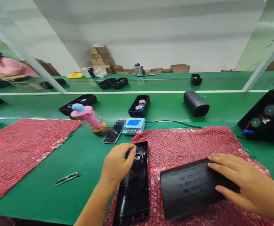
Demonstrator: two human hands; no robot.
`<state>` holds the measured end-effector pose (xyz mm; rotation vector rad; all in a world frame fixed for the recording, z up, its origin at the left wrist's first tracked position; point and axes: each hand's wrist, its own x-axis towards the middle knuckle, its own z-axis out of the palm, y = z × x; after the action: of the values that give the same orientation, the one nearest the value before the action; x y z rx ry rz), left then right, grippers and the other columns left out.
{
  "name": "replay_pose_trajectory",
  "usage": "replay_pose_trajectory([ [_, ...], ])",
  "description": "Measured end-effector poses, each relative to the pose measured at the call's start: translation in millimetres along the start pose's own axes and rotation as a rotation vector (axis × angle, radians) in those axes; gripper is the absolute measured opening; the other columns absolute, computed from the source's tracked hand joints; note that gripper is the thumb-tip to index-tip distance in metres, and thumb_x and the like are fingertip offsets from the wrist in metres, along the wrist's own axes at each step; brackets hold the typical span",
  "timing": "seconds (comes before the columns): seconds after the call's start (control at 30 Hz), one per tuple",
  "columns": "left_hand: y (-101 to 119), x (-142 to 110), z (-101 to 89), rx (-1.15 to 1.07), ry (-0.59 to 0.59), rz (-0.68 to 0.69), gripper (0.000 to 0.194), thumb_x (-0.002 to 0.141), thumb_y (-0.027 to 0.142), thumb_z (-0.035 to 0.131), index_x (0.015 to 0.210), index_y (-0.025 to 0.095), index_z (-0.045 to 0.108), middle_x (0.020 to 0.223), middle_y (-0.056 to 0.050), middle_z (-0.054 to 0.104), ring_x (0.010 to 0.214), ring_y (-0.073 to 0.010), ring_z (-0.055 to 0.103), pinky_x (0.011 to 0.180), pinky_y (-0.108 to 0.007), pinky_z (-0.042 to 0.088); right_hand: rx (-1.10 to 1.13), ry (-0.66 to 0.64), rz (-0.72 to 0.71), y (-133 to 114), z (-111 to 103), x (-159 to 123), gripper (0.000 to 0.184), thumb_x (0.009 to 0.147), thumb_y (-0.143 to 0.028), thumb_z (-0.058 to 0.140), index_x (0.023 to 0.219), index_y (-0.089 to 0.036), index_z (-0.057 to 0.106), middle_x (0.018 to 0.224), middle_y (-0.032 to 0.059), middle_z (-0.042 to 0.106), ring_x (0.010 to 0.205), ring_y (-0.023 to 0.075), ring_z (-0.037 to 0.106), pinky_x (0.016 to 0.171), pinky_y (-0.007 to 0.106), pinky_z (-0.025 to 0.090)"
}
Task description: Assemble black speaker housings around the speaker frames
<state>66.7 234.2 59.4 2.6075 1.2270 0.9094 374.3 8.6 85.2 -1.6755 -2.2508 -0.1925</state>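
My left hand (118, 161) is closed on the upper left edge of a long black plastic shell (134, 191), thumb and finger near a round part at its top end. The shell's hollow side faces up. To its right, a black speaker casing (189, 185) with rows of raised marks on top lies at a slant. My right hand (238, 179) grips the casing's right end, its fingers over the top and the thumb lower down. Red bubble wrap (186, 142) lies under both parts. What the fingertips of my left hand touch behind the edge is hidden.
A pink and blue bottle (87, 116), a phone (112, 137) and a small blue device (134, 125) stand behind the shell. A thin grey strip (67, 178) lies left. Open speaker casings (139, 105) sit on the green belt. A person (9, 66) works far left.
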Motion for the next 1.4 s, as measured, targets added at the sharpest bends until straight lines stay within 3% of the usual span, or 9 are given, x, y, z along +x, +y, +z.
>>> replay_pose_trajectory([
  [0.07,51,-13,-11.7,0.034,0.005,0.199,0.025,0.085,0.035,0.044,0.084,0.022,0.066,0.085,-0.005,0.07,0.082,-0.0223,0.064,0.075,-0.037,0.051,0.005,-0.026,0.027,-8,3,-11,0.071,0.077,-0.035,0.054,0.142,-0.032,0.026,0.128,0.0064,0.054,0.111,0.0304,0.055,0.087,0.049,0.054],
  [0.17,115,-39,-12.8,0.097,-0.003,0.474,0.025,0.082,0.031,0.051,0.101,0.024,0.064,0.105,-0.007,0.068,0.093,-0.0245,0.063,0.083,-0.04,0.051,0.038,-0.103,0.061,-9,10,-14,0.077,0.071,-0.033,0.061,0.141,-0.02,0.032,0.137,0.0124,0.044,0.123,0.0329,0.044,0.098,0.052,0.044],
  [0.23,140,-52,-1.6,0.11,-0.107,0.609,0.045,0.077,0.045,0.057,0.112,0.019,0.06,0.117,-0.013,0.063,0.1,-0.0287,0.061,0.084,-0.042,0.052,0.067,-0.161,0.072,-5,13,-9,0.078,0.066,-0.032,0.065,0.137,-0.011,0.04,0.139,0.0166,0.039,0.127,0.034,0.038,0.102,0.054,0.038],
  [0.3,151,-58,14.2,0.143,-0.223,0.616,0.071,0.067,0.058,0.063,0.121,0.014,0.053,0.123,-0.019,0.058,0.107,-0.0338,0.058,0.086,-0.045,0.051,0.095,-0.211,0.072,0,13,1,0.08,0.062,-0.03,0.067,0.134,-0.005,0.042,0.139,0.0193,0.039,0.128,0.0342,0.035,0.105,0.054,0.033],
  [0.47,146,-33,39.2,0.201,-0.431,0.414,0.096,0.051,0.05,0.08,0.13,0.011,0.041,0.128,-0.026,0.049,0.116,-0.0432,0.048,0.094,-0.059,0.04,0.208,-0.349,0.139,21,5,45,0.076,0.058,-0.036,0.072,0.125,-0.006,0.052,0.126,0.0179,0.053,0.113,0.0335,0.05,0.098,0.048,0.039],
  [0.57,142,-10,39.0,0.189,-0.508,0.366,0.091,0.051,0.048,0.079,0.127,0.012,0.042,0.119,-0.022,0.055,0.104,-0.0387,0.055,0.088,-0.053,0.045,0.283,-0.467,0.248,32,1,73,0.06,0.056,-0.042,0.075,0.111,-0.02,0.062,0.107,0.0062,0.064,0.095,0.0284,0.059,0.08,0.038,0.046],
  [0.7,139,8,36.0,0.161,-0.558,0.346,0.081,0.056,0.053,0.072,0.121,0.015,0.044,0.111,-0.015,0.057,0.098,-0.0335,0.057,0.084,-0.047,0.048,0.275,-0.589,0.383,37,0,95,0.042,0.056,-0.045,0.074,0.092,-0.025,0.066,0.087,-0.0007,0.067,0.077,0.0241,0.06,0.058,0.028,0.037],
  [0.93,137,10,36.7,0.135,-0.576,0.335,0.082,0.054,0.054,0.072,0.12,0.014,0.044,0.111,-0.015,0.057,0.098,-0.0322,0.056,0.085,-0.046,0.048,0.171,-0.603,0.247,29,3,100,0.047,0.062,-0.057,0.067,0.087,-0.019,0.058,0.089,0.0058,0.066,0.077,0.0265,0.06,0.057,0.03,0.034],
  [1.4,138,6,36.4,0.145,-0.56,0.342,0.083,0.054,0.053,0.073,0.121,0.015,0.042,0.111,-0.013,0.057,0.099,-0.0333,0.056,0.084,-0.046,0.047,0.133,-0.608,0.386,11,5,108,0.041,0.058,-0.053,0.068,0.08,-0.022,0.052,0.084,0.0029,0.063,0.074,0.0248,0.058,0.053,0.028,0.027],
])
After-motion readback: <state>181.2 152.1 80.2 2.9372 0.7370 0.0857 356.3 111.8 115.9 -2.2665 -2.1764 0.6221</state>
